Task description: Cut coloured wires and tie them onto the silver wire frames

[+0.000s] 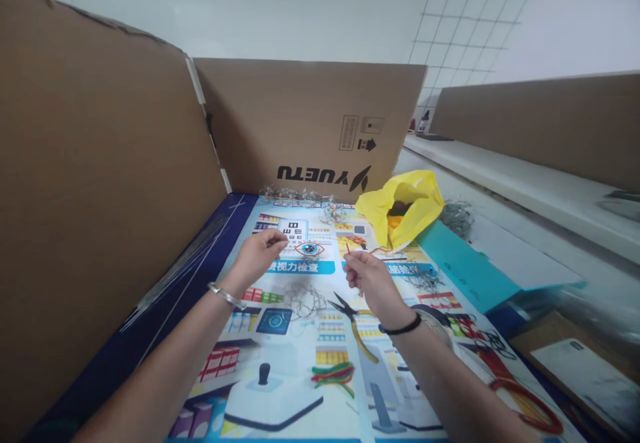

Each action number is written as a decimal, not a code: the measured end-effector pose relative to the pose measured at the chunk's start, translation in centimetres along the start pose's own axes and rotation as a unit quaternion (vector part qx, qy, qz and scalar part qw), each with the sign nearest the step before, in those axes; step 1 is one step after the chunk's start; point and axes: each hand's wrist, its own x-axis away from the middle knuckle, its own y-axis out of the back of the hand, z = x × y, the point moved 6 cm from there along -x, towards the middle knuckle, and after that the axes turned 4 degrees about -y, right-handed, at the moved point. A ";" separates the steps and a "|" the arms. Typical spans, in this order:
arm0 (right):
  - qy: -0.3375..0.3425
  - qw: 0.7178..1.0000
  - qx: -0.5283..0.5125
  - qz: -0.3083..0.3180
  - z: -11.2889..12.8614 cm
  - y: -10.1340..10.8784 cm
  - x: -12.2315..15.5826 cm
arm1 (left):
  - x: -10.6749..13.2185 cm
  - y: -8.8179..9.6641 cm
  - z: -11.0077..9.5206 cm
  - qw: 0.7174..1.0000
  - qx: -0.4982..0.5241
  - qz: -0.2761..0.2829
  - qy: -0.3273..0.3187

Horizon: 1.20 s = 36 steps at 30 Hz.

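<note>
My left hand (257,256), with a silver bracelet at the wrist, is raised above the printed sheet with thumb and fingers pinched together. What sits in that pinch, if anything, is too small to make out. To its right, my right hand (370,279) grips a thin red cord (349,249), whose short end sticks up past the fingers. A red strand also trails from behind this hand toward an open yellow bag (417,206). Below the hands lie yellow-handled pliers (357,333), jaws apart, and a bundle of coloured cords (333,375). A loose tangle of thin wire (303,301) lies between the hands.
Cardboard panels (300,116) stand at the back and left. More wire bits line the back edge, with a grey wire heap (456,219) behind the bag. A turquoise folder (465,269) lies at right. A red coil (530,406) rests near front right.
</note>
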 end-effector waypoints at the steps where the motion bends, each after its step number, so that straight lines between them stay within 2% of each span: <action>1: -0.011 1.000 -0.001 -0.007 -0.4 -0.1 -0.5 | -1.1 -1.0 0.8 1.000 0.017 0.021 0.009; 4: -0.032 0.999 0.028 -0.020 -1.2 -0.5 -1.6 | -3.0 -3.6 2.8 0.998 0.036 0.042 0.022; 8: -0.049 0.997 0.050 -0.026 -1.6 -0.9 -3.2 | -3.3 -5.6 4.5 0.996 0.059 0.056 0.049; 12: -0.069 0.996 0.061 -0.010 -2.2 -1.6 -4.3 | -3.8 -5.9 5.1 0.994 0.082 0.052 0.060; 19: -0.067 0.996 0.057 -0.008 -3.0 -2.3 -5.4 | -4.2 -6.8 5.7 0.991 0.111 0.039 0.067; 25: -0.059 0.998 0.008 -0.004 -3.2 -2.3 -5.9 | -3.7 -7.8 6.3 0.990 0.119 0.035 0.067; 36: -0.046 0.995 -0.087 0.031 -4.1 -1.5 -6.5 | -3.7 -8.1 6.6 0.989 0.129 0.022 0.067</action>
